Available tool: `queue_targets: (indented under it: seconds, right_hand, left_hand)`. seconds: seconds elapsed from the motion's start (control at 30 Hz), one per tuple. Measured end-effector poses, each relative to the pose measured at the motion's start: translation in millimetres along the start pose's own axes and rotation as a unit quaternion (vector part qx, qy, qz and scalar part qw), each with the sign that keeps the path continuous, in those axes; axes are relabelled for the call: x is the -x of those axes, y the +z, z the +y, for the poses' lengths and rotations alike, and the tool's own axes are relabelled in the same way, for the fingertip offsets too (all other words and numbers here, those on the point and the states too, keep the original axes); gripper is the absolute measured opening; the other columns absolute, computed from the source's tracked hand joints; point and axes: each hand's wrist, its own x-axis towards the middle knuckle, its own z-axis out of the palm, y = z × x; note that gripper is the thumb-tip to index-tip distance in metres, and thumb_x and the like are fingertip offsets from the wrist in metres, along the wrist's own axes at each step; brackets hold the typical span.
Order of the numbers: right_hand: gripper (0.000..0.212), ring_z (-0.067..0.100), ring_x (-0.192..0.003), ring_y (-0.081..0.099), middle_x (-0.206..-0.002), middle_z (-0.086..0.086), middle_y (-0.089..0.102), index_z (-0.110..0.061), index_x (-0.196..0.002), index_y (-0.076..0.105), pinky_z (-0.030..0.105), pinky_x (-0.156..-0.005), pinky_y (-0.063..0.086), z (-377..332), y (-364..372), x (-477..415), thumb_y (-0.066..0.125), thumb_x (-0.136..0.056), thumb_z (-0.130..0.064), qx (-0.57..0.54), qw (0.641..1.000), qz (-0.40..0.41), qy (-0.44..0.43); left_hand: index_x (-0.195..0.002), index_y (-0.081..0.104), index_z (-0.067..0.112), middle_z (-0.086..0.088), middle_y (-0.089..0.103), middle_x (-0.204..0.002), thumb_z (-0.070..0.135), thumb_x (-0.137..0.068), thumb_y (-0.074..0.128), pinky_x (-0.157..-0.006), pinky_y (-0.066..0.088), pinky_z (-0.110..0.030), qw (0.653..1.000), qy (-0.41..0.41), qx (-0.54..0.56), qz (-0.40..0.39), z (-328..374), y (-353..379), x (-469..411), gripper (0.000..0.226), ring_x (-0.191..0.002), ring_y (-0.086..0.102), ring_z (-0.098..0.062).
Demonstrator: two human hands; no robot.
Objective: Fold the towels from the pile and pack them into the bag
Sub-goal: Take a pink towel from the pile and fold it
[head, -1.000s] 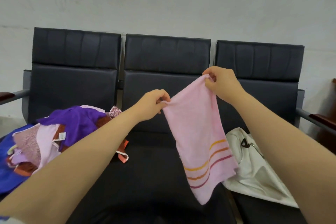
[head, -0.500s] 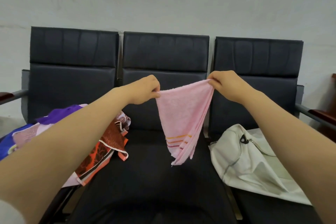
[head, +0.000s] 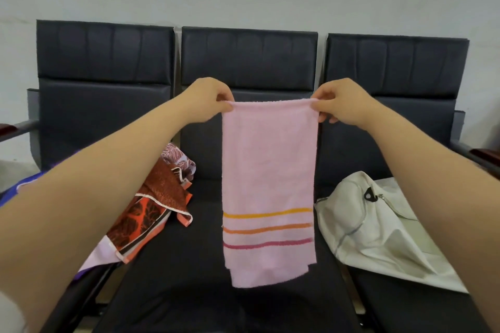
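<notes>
Fingers point(head: 226, 106) pinch pink towel point(head: 267, 167) corners | forearm point(head: 108, 170) half hides pile point(head: 162, 192)

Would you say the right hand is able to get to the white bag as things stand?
Probably yes: the bag lies uncovered on the seat just below the right hand, with nothing between, though that hand pinches the towel.

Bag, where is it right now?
In the head view the bag lies on the right seat, just right of the hanging towel.
</notes>
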Motion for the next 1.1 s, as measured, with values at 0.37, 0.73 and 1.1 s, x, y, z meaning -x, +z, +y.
queue_targets:
  seconds: [0.37,0.73,1.1]
  right_hand:
    - [0.015,0.016,-0.08,0.067,-0.089,0.002,0.066,-0.016,-0.097,0.065,0.031,-0.078,0.058,-6.0,27.4,-36.1,0.057,-0.091,-0.005,-0.082,0.989,0.112,0.054]
    - [0.012,0.012,-0.05,0.032,-0.061,0.001,0.037,-0.012,-0.073,0.045,0.025,-0.052,0.032,-17.8,12.9,-26.7,0.043,-0.083,-0.006,-0.267,0.954,0.107,0.08]
    - [0.011,0.019,-0.073,0.07,-0.09,0.005,0.063,-0.016,-0.103,0.06,0.024,-0.06,0.054,0.7,37.1,-34.1,0.051,-0.097,-0.013,-0.161,0.977,0.094,0.103]
  left_hand:
    - [-0.109,0.059,0.014,0.001,0.057,-0.108,0.016,-0.096,0.052,-0.076,0.04,-0.021,0.981,-0.091,0.114,0.125,-10.1,9.9,-23.2,0.015,-0.094,0.053,-0.014]
    - [-0.096,0.06,0.018,0.006,0.06,-0.096,0.01,-0.095,0.049,-0.084,0.052,-0.031,0.909,-0.119,0.368,0.154,4.2,-0.7,-12.0,0.014,-0.09,0.057,-0.011]
    - [-0.107,0.059,0.016,-0.004,0.066,-0.09,0.017,-0.095,0.055,-0.057,0.047,-0.02,0.931,-0.199,0.287,0.108,-5.8,25.0,-15.5,0.013,-0.073,0.063,-0.011]
